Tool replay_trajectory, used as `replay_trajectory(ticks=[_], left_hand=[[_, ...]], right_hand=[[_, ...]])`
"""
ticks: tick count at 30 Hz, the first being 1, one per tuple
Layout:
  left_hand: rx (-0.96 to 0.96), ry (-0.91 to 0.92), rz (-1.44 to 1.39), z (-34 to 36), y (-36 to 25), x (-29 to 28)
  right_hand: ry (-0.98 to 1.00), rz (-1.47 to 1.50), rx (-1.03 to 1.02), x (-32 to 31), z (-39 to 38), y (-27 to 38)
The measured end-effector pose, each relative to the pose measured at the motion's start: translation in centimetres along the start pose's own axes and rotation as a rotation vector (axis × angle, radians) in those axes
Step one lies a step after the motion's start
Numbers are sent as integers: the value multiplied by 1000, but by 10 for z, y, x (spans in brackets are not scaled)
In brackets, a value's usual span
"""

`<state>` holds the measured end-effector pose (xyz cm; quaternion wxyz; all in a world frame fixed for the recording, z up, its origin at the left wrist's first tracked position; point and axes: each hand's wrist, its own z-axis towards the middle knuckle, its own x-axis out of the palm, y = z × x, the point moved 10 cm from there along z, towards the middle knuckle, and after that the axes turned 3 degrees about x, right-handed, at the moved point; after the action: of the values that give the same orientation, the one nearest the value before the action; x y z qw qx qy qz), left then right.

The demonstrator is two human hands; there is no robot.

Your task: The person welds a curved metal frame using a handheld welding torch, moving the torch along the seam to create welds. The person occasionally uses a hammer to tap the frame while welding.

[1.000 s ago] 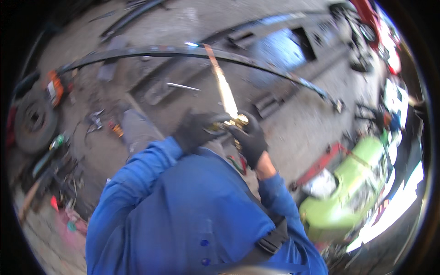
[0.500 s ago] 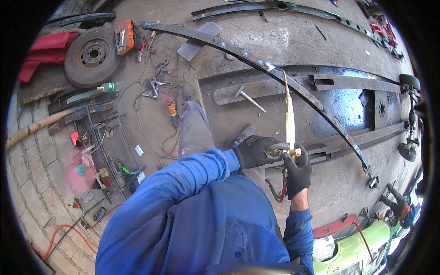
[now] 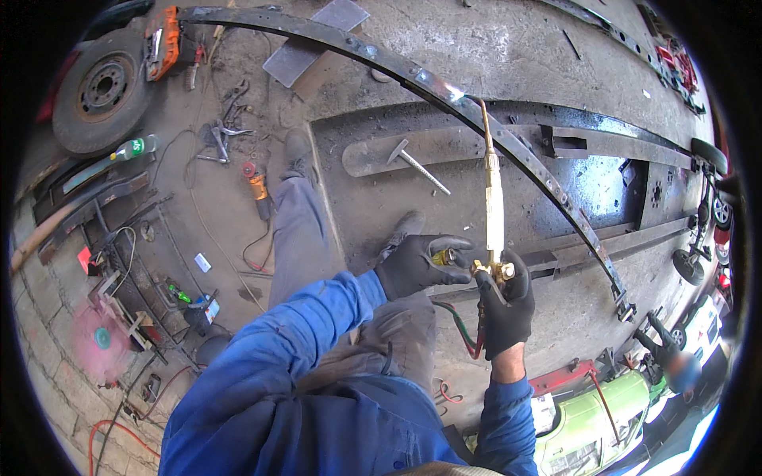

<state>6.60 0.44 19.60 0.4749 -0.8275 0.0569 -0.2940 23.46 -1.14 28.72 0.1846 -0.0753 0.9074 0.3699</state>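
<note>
My right hand, in a black glove, is wrapped round the valve end of a brass gas torch. The torch points away from me, and its bent copper tip lies close to a long curved steel beam; contact between them I cannot make out. Red and green hoses hang below the right hand. My left hand, also gloved in black, is closed on a small yellow object of unclear kind. Its fingertips are just left of the torch's brass valve knob.
A hammer lies on a flat frame rail beyond my feet. To the left are an angle grinder, clamps, a wheel and an orange toolbox. A green car body and another person are at lower right.
My left hand has drawn back leftward from the torch's valve, leaving a small gap. The right hand still grips the torch. The view has shifted, sliding the floor items left.
</note>
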Motion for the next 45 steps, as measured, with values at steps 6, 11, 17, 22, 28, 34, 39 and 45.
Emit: replay_trajectory(ticks=[6,11,17,22,28,34,39,45], left_hand=[[-95,-71,-81,13,36,-34],[-72,-138,-143,13,38,-60],[-71,-154,-232,9,33,-72],[-166,-108,-257,11,35,-88],[-111,-89,-241,52,33,-118],[-150,-78,-278,78,45,-119],[-193,-107,-296,93,49,-126],[-164,-65,-243,103,49,-120]], right_hand=[[-11,19,-30,42,32,4],[-24,-24,-15,70,48,9],[5,3,-11,91,57,8],[-7,-15,-75,97,58,8],[-34,0,10,99,63,0],[-57,-2,33,99,67,-5],[-53,-84,-30,103,69,-6],[-70,-150,-79,104,63,-5]])
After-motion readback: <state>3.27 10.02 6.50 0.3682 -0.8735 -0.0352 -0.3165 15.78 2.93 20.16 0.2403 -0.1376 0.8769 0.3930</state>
